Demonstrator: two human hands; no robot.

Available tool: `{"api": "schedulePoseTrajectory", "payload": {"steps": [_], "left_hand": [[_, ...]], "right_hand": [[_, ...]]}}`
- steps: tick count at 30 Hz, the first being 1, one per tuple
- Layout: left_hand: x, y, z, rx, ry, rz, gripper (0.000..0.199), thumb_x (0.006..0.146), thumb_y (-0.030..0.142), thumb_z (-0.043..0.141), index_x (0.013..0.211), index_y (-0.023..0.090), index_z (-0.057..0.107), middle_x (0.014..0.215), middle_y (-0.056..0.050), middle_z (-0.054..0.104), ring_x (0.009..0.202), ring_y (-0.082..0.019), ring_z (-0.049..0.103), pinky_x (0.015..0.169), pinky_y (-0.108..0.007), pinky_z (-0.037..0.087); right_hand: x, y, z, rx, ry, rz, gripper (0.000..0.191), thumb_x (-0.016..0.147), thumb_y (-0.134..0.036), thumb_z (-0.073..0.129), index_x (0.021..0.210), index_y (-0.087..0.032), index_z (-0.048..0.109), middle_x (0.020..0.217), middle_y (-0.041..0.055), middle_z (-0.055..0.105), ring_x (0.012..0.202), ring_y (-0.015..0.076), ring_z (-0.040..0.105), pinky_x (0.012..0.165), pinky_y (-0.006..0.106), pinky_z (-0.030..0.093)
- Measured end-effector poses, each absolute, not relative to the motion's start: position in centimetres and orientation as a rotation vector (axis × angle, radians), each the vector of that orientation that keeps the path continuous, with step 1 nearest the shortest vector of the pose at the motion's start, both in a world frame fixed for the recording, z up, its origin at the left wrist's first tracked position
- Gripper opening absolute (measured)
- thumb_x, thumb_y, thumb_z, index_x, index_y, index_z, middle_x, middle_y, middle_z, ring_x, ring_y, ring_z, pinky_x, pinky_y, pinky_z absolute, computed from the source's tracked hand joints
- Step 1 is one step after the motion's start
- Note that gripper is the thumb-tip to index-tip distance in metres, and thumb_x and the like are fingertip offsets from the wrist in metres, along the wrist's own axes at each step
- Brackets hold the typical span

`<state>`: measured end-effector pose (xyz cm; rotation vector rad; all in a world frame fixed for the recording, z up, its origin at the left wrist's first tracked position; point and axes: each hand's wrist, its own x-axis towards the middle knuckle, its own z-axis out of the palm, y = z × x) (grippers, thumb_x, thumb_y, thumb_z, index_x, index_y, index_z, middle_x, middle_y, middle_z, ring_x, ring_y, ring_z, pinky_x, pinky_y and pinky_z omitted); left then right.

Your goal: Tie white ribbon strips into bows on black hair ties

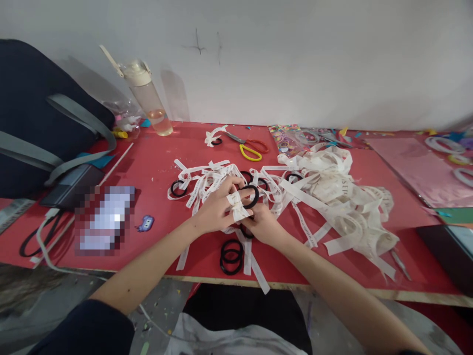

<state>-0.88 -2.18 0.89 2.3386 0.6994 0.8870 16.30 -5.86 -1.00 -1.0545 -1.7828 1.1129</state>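
My left hand [218, 204] is closed around a black hair tie [253, 197] with a white ribbon bow [237, 206] on it. The bow stands out between its fingers. Close against it, my right hand [266, 227] has its fingers curled in by the hair tie; their tips are partly hidden, so what they grip is unclear. Printed white ribbon strips [203, 185] and more black hair ties lie beneath and behind both hands. Nearer the table edge rest loose black hair ties [231, 256], overlapping. A large heap of white ribbon [343, 192] spreads to the right.
Scissors [251, 149] with red and yellow handles lie at the back beside a finished-looking bow tie [212, 138]. On the left are a water bottle [151, 98], a dark bag [44, 108], a blurred phone [107, 217] and cables. A dark box-like object [449, 251] sits right.
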Motion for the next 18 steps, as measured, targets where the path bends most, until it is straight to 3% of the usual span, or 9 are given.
{"api": "schedulePoseTrajectory", "payload": {"steps": [8,18], "left_hand": [[-1.0,-2.1,1.8,2.013,0.696,1.048,0.035,0.098,0.041,0.044,0.124,0.025,0.062,0.126,-0.01,0.042,0.112,-0.021,0.048,0.105,-0.04,0.042],[-1.2,-1.4,1.6,2.146,0.727,0.987,0.039,0.093,0.04,0.057,0.13,0.028,0.057,0.132,-0.01,0.041,0.107,-0.021,0.05,0.103,-0.042,0.044]], "right_hand": [[16.0,-6.4,-0.4,-1.086,-1.878,1.064,0.015,0.09,-0.026,0.058,0.075,-0.021,0.057,0.069,-0.0007,0.065,0.061,0.0135,0.058,0.061,0.025,0.044],[16.1,-5.4,-1.6,-1.175,-1.926,0.878,0.01,0.087,-0.02,0.056,0.077,-0.022,0.057,0.074,0.0023,0.065,0.065,0.0175,0.061,0.064,0.028,0.045]]}}
